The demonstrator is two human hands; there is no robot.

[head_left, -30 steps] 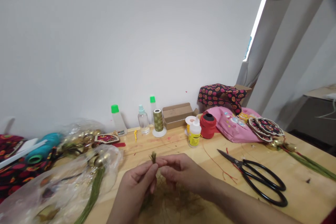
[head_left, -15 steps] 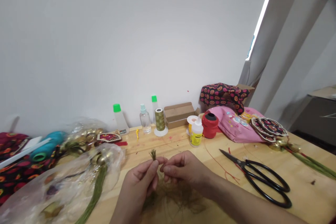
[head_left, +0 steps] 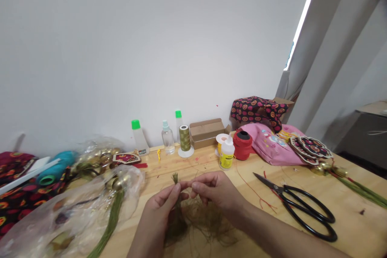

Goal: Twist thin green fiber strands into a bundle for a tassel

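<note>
My left hand (head_left: 161, 207) pinches an olive-green thread tassel (head_left: 174, 178) near its top. The short cut ends stick up above the thumb and the longer strands hang below the fingers. Just to the right, my right hand (head_left: 217, 191) is closed, thumb against forefinger, its fingertips close to those of the left. A fine thread seems to run from that pinch, too thin to make out well. Beneath both hands, a loose tangle of olive threads (head_left: 208, 221) spreads over the wooden table (head_left: 242, 225).
Black-handled scissors (head_left: 302, 205) lie at right, near red thread. Behind stand a glue bottle (head_left: 226, 155), a red spool (head_left: 242, 145), an olive thread spool (head_left: 184, 139), a clear bottle (head_left: 168, 140) and a cardboard box (head_left: 207, 135). Plastic bags (head_left: 81, 209) with bells and a tassel lie left.
My right hand has shifted slightly right and up, and its fingers have turned a little. More of the tassel's hanging strands and the loose tangle now show below the hands.
</note>
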